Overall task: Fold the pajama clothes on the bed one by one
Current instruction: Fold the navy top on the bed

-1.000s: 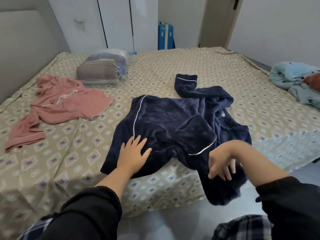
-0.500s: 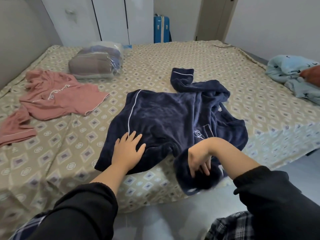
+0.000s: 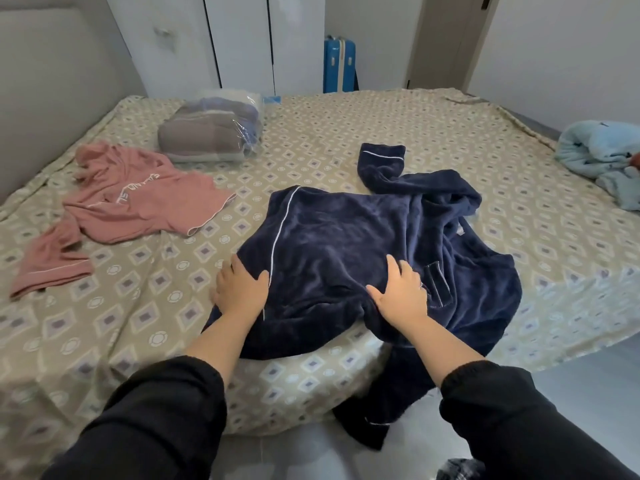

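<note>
Both arms reach forward, the bare forearms coming out of black sleeves [image 3: 156,410] that end short of the wrists. The left hand [image 3: 242,292] lies palm down, fingers straight and close together, thumb angled inward. The right hand [image 3: 401,296] mirrors it — flat, fingers extended, thumb splayed toward the left hand.

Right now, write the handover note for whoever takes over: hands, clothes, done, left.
Left hand: open, flat on the navy top, near its left edge.
Right hand: open, flat on the top's middle.
The navy top lies rumpled at the near edge of the bed; one sleeve hangs over the edge.
Pink clothes lie unfolded on the left; blue clothes are bunched at the right edge.
Done: none of these looks folded.
Left: fold navy, then pink, then blue.
</note>
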The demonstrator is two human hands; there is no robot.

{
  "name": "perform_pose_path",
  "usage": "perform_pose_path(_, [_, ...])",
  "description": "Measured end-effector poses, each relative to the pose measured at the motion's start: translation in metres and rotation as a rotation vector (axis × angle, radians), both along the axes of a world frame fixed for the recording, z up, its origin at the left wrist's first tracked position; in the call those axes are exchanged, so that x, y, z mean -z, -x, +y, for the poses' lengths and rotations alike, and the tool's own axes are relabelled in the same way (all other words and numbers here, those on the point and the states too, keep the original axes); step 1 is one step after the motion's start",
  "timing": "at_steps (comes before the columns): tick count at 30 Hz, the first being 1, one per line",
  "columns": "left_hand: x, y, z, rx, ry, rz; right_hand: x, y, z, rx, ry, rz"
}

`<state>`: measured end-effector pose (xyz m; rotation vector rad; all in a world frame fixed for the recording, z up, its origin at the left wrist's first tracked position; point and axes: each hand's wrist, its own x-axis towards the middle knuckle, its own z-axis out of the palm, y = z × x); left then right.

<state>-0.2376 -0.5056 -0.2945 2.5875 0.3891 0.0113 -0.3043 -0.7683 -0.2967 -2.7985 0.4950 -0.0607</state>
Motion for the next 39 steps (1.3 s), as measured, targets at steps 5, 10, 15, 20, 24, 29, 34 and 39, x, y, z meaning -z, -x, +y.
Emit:
perform_pose_path(5, [-0.013, -0.043, -0.003, 0.021, 0.475, 0.177, -0.015, -0.023, -0.007, 0.266, -0.144, 0.035])
perform_pose_path(10, [-0.022, -0.048, 0.041, -0.245, 0.596, -0.174, -0.048, -0.049, 0.027, 0.074, -0.259, -0.266])
perform_pose_path(15, [-0.015, -0.020, 0.123, -0.602, 0.553, -0.289, -0.038, -0.064, 0.102, -0.325, -0.089, -0.030])
perform_pose_path(20, [-0.020, -0.027, 0.131, -0.484, 0.138, -0.150, -0.023, -0.053, 0.083, -0.346, -0.231, -0.205])
perform_pose_path(24, [-0.034, -0.041, 0.067, 0.108, -0.256, -0.335, -0.030, -0.046, 0.019, 0.037, -0.017, -0.343])
perform_pose_path(29, [-0.021, -0.031, -0.016, 0.601, -0.254, 0.049, -0.025, -0.035, -0.044, 0.470, -0.257, 0.028])
perform_pose_path(34, [-0.024, -0.023, -0.025, 0.586, -0.318, -0.044, -0.031, -0.032, -0.065, 0.300, -0.621, -0.047])
perform_pose_path(39, [-0.042, -0.020, -0.037, 0.783, -0.323, 0.213, -0.041, -0.014, -0.056, 0.122, -0.513, 0.032])
